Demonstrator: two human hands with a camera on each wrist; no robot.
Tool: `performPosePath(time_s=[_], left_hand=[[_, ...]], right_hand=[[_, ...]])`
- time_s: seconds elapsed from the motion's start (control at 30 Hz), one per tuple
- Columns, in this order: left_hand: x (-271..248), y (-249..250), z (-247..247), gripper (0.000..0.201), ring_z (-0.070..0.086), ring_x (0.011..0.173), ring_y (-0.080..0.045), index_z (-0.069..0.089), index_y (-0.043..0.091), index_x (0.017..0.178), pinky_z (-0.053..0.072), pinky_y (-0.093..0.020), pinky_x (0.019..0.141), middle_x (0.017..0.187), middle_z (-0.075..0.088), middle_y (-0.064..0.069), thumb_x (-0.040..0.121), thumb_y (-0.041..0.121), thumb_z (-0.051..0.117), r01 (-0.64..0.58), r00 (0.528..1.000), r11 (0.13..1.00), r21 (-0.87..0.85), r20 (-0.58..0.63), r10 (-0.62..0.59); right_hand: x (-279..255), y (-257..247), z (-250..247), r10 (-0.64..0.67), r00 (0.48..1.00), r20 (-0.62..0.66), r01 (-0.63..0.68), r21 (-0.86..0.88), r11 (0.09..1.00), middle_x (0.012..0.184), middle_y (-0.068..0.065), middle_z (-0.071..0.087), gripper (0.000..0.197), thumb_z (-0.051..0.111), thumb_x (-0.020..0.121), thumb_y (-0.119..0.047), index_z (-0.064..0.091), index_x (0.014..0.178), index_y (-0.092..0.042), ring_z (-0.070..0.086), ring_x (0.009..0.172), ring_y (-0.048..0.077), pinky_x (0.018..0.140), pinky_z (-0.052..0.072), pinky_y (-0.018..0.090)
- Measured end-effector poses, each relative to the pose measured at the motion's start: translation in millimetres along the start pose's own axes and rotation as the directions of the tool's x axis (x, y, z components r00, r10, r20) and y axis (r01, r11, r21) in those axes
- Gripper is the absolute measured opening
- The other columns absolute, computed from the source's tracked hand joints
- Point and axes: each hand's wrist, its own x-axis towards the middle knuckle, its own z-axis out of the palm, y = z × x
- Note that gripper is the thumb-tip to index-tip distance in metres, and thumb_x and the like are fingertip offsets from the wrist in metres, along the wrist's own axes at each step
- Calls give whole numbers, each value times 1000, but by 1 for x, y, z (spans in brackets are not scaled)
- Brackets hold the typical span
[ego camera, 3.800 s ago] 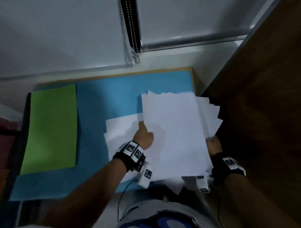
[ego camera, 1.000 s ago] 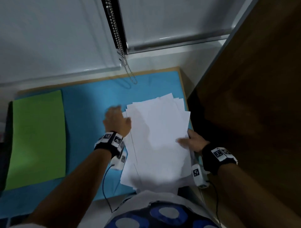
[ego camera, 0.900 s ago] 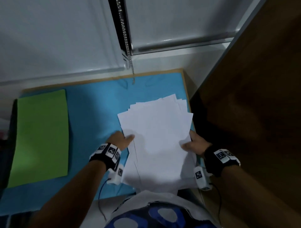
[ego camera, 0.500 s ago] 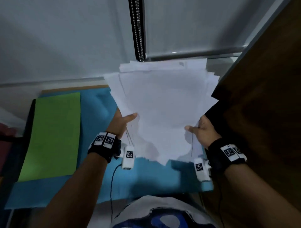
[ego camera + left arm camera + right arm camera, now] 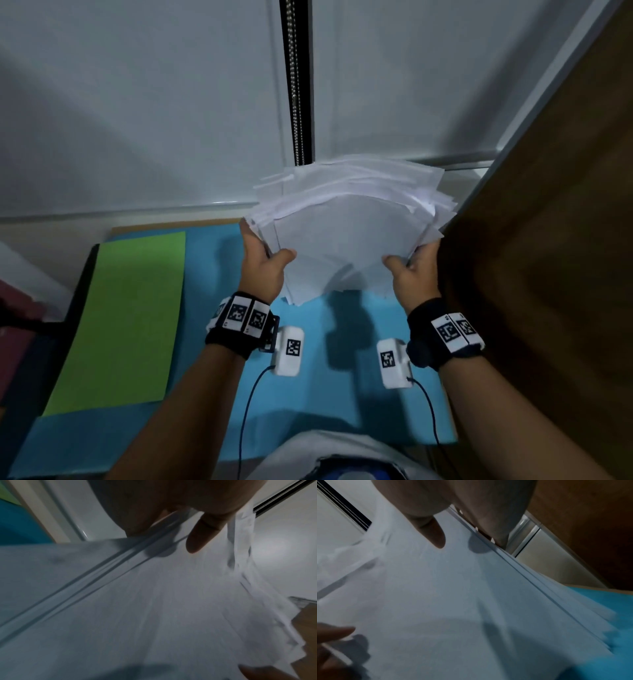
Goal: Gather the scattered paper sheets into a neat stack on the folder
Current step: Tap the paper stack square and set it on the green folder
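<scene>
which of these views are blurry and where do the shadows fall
Head view: dim but fairly sharp; the paper sheets held by the left hand and right hand cast a dark shadow on the blue mat. Left wrist view: sheets smeared by motion blur, thumb shadow on the top sheet. Right wrist view: softer blur, worst at the lower edges, with another thumb shadow.

Both hands [image 5: 265,270] [image 5: 412,274] raised, thumbs forward, fingers gripping.

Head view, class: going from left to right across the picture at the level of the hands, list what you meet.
green folder → left hand → stack of white paper sheets → right hand → brown wooden panel
</scene>
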Motion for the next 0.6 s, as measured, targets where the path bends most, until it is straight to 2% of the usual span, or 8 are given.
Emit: performPosePath(time_s=[0.07, 0.13, 0.2, 0.27, 0.33, 0.43, 0.5, 0.6], left_hand=[[1, 3, -2, 80, 56, 115, -24, 29, 16, 135, 41, -52, 107, 126, 53, -10, 63, -5, 60, -35, 999, 999, 6, -7, 35], [1, 6, 0, 83, 50, 124, -31, 29, 25, 135, 35, -54, 111, 135, 48, -12, 63, -5, 58, -18, 1000, 1000, -10, -4, 18], [-2, 8, 4, 83, 50, 126, -28, 27, 25, 136, 36, -50, 111, 138, 47, -11, 67, -5, 60, -18, 1000, 1000, -19, -4, 18], [0, 8, 7, 70, 58, 113, -4, 35, 36, 123, 46, -32, 102, 125, 54, 4, 76, -9, 62, -39, 999, 999, -34, -12, 38], [-2, 8, 12, 62, 59, 96, 16, 36, 44, 109, 45, -15, 89, 112, 52, 21, 87, -10, 57, -60, 998, 997, -53, -12, 59], [-6, 12, 16, 50, 61, 107, -4, 39, 45, 117, 47, -31, 99, 115, 60, 15, 92, 6, 57, -120, 991, 993, -25, -54, 118], [-6, 13, 15, 48, 62, 105, -4, 40, 39, 120, 48, -25, 94, 113, 62, 13, 92, 4, 56, -167, 983, 986, -28, -89, 164], [-7, 15, 13, 53, 61, 99, 2, 37, 27, 122, 48, -14, 85, 113, 59, 5, 90, -13, 52, -197, 979, 976, -97, -75, 191]], right_hand=[[2, -4, -3, -2, 1000, 12, 1, 66, 998, 120, 1, 57, 74, 56, 82, 17, 23, 137, -20, 61, 105, 5, 100, 48, 28], [3, -7, -2, -5, 998, 58, 1, 77, 997, 127, 7, 53, 79, 58, 79, 12, 24, 135, -32, 58, 113, 15, 104, 44, 34], [1, -9, -1, -16, 998, 55, 10, 103, 995, 128, 10, 53, 76, 60, 75, 2, 27, 131, -39, 57, 118, 24, 106, 44, 40], [-1, -13, 0, -31, 997, 78, 21, 123, 992, 122, 6, 56, 71, 59, 77, 3, 33, 128, -38, 58, 114, 23, 103, 46, 38], [-3, -14, 4, -56, 991, 120, 43, 106, 993, 119, 0, 58, 59, 57, 84, 10, 42, 120, -35, 60, 109, 16, 100, 46, 35], [-3, -19, 8, -109, 992, 61, 102, 120, 988, 117, 6, 63, 42, 57, 91, 5, 47, 114, -29, 64, 107, 13, 100, 48, 41], [-2, -21, 6, -166, 986, 22, 162, 125, 979, 120, 9, 62, 45, 58, 91, 1, 45, 118, -31, 63, 114, 19, 103, 48, 46], [0, -21, 1, -215, 975, 53, 210, 96, 973, 121, -4, 57, 57, 57, 89, 8, 36, 119, -37, 61, 111, 5, 101, 48, 32]])
